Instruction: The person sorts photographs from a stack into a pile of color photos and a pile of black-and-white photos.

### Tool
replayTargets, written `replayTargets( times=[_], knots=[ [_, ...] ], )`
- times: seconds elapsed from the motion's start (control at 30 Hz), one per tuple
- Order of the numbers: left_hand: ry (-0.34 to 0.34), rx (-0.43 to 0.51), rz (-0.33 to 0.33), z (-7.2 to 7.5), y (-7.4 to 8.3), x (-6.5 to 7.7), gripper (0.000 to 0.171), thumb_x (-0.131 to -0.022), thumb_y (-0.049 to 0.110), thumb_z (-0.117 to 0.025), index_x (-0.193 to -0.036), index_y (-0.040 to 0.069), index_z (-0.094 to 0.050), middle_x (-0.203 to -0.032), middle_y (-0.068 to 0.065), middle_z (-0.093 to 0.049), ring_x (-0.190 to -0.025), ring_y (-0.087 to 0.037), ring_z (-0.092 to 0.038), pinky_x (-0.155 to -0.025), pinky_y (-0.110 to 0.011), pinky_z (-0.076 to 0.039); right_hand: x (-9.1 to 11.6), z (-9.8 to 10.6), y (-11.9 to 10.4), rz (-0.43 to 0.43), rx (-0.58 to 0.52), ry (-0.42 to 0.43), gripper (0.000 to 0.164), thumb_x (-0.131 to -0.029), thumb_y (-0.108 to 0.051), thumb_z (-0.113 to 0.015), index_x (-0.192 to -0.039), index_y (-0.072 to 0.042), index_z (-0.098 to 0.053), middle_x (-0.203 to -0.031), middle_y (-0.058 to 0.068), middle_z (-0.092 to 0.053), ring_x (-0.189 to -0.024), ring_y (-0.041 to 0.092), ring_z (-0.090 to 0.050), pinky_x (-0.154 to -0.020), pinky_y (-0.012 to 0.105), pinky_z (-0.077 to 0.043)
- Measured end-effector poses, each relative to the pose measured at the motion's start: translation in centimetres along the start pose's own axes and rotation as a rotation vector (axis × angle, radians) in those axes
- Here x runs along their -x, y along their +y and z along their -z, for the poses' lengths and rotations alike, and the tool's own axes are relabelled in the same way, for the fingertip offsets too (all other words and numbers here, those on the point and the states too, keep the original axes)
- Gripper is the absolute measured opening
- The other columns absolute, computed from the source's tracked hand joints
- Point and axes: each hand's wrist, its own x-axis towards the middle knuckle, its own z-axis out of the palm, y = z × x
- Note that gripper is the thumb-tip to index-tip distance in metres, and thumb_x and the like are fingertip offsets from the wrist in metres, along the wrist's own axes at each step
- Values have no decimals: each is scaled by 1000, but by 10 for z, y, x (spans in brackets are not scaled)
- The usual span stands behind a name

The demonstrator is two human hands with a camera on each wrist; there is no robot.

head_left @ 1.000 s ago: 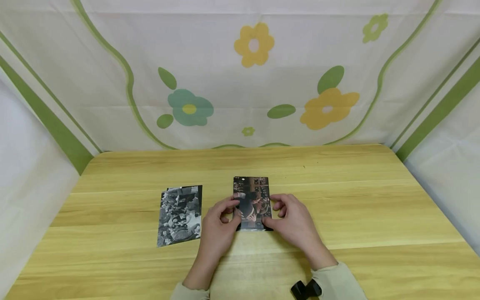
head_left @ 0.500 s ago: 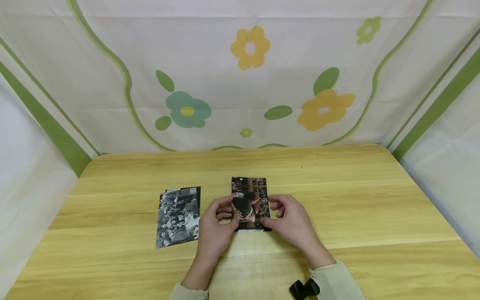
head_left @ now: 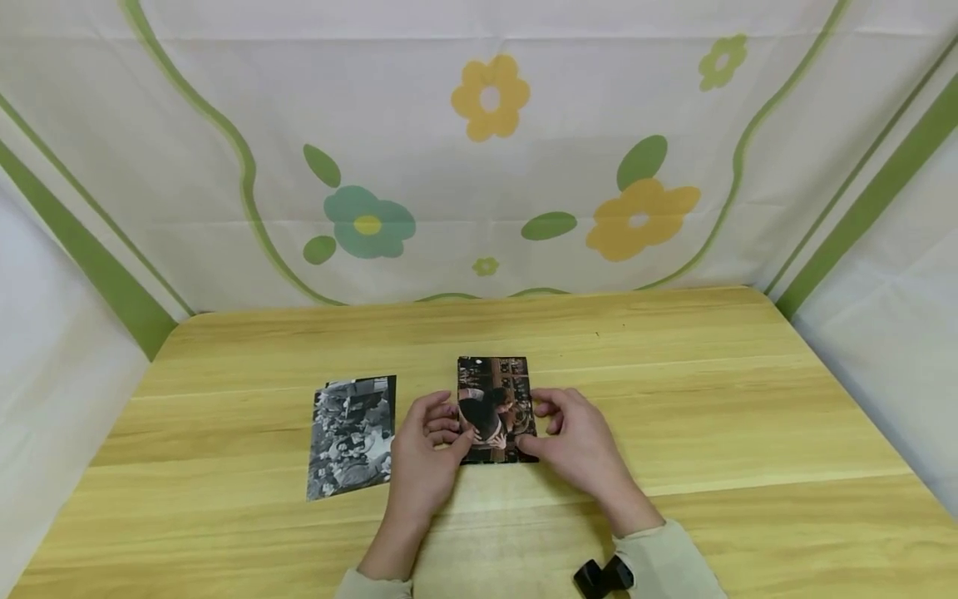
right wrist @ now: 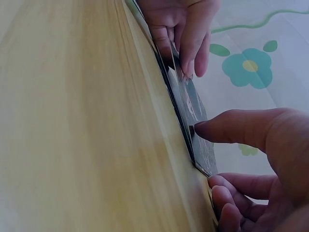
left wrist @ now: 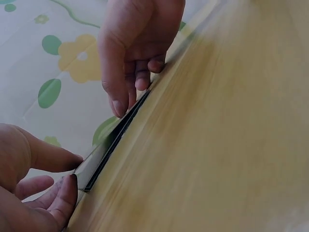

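I count two hands and two facing-up photos on the bench [head_left: 711, 416]. The colour photo [head_left: 492, 408] lies mid-bench, above a dark layer [left wrist: 117, 140]; I can't count what is beneath. The fingers of my left hand [head_left: 427, 453] and right hand [head_left: 576, 433] bend narrowly, holding its opposite sides, thumbs towards the near corners. Its long axis runs straight away from me. The black-and-white photo [head_left: 350, 437] sits leftward, slightly askew.
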Motion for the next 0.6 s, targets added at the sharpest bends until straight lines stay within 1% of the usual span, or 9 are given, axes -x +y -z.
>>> replayTargets(
  times=[0.1, 0.3, 0.5, 0.57, 0.6],
  knots=[
    [-14, 24, 6, 1, 0, 0, 56, -87, -10, -79, -140, -1, -61, -123, -21, -68, -98, -23, -65, -82, -21, -58, 1, -2, 0, 0, 3, 5, 70, -77, -19, -94, -141, -10, -68, -114, 2, -69, -88, 14, -57, -77, 28, -48],
    [-32, 13, 18, 4, 1, -1, 57, -89, -8, -79, -142, -2, -59, -124, -21, -70, -99, -23, -67, -82, -20, -58, 2, -1, -1, 1, 0, 0, 70, -77, -19, -94, -142, -11, -69, -114, 2, -69, -87, 14, -55, -76, 28, -47],
    [-40, 56, 52, 6, 2, -2, 55, -90, -9, -77, -142, -4, -58, -121, -22, -72, -100, -24, -70, -83, -18, -59, 2, 0, -2, -11, 14, -3, 74, -78, -23, -94, -145, -13, -66, -119, 2, -69, -88, 14, -55, -77, 30, -46],
    [-38, 38, 40, 6, 1, -2, 52, -91, -8, -76, -140, -4, -59, -120, -22, -72, -99, -23, -70, -83, -19, -59, 2, 0, -2, -11, 18, -3, 75, -78, -25, -95, -145, -13, -66, -119, 2, -69, -88, 14, -55, -77, 30, -46],
    [-34, 11, 26, 6, 1, -2, 51, -91, -7, -77, -139, -4, -60, -119, -21, -73, -98, -23, -70, -82, -20, -59, 2, 0, -2, -10, 22, -3, 75, -78, -25, -95, -145, -13, -66, -119, 2, -68, -89, 14, -55, -77, 30, -46]
  ],
)
